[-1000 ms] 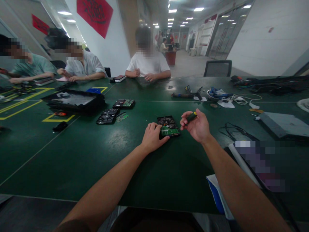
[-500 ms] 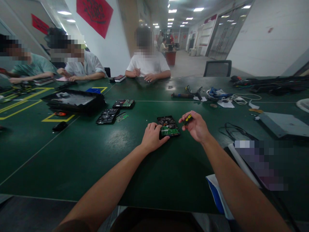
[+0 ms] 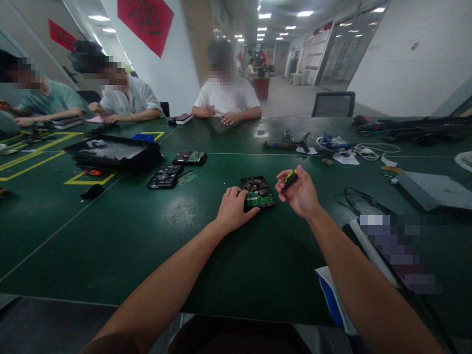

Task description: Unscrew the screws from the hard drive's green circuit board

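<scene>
A hard drive (image 3: 255, 185) with a black casing lies on the green table in front of me, its green circuit board (image 3: 260, 199) on the near side. My left hand (image 3: 233, 210) grips the drive at its left and near edges, the thumb along the near side. Just right of the drive, my right hand (image 3: 299, 192) is raised with its fingers wrapped round a screwdriver (image 3: 291, 180) that has a yellow and black handle. The screwdriver's tip cannot be made out, and it appears apart from the drive.
Left of the drive lie two more hard drives (image 3: 165, 176) (image 3: 189, 157) and a loose circuit board (image 3: 187, 178). A black tray (image 3: 114, 153) stands farther left. Cables (image 3: 337, 143), a grey metal box (image 3: 433, 189) and a pouch-like cloth (image 3: 329, 295) are on the right. Co-workers sit across the table.
My right hand has shifted slightly right with the screwdriver, and its handle now shows more. My left hand and the hard drive have stayed in place.
</scene>
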`<state>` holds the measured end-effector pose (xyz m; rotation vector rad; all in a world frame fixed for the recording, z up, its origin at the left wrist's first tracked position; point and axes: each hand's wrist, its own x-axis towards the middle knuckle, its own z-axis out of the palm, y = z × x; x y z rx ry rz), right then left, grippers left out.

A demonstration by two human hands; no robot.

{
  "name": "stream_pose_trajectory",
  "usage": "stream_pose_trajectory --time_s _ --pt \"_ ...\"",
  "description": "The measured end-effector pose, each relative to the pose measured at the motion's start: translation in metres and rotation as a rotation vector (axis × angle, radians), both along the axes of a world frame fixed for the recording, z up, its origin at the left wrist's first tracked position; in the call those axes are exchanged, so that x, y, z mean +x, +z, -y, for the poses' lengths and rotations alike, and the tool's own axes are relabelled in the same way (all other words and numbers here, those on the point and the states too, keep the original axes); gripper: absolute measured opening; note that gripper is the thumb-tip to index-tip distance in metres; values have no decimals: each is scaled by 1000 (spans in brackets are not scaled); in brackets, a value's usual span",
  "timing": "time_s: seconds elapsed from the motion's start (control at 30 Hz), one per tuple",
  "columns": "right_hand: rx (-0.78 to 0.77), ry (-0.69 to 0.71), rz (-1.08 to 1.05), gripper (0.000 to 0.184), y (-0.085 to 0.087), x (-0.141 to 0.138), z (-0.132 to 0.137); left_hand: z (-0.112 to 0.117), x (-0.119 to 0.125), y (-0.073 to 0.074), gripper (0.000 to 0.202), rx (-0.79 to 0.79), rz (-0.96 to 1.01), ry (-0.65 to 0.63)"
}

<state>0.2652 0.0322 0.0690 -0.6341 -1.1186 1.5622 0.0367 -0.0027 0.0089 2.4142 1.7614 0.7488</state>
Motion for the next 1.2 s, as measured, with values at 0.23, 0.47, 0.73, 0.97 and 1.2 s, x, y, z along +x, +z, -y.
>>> stream_pose_trajectory --time_s 0.23,0.47,0.73,0.97,1.2 --pt "43 -58 45 30 0 -1 3 0 -1 1 64 -14 7 -10" --pt "13 -5 -1 34 3 -3 3 -1 -1 -1 65 -21 8 -5" --pt "-31 12 -19 49 6 -3 2 0 -1 0 65 -12 9 -11" --pt "-3 -27 7 30 4 -4 5 -1 -1 -2 63 1 11 -13" --pt "-8 0 -26 24 4 -3 5 -1 -1 -2 65 -8 17 -12"
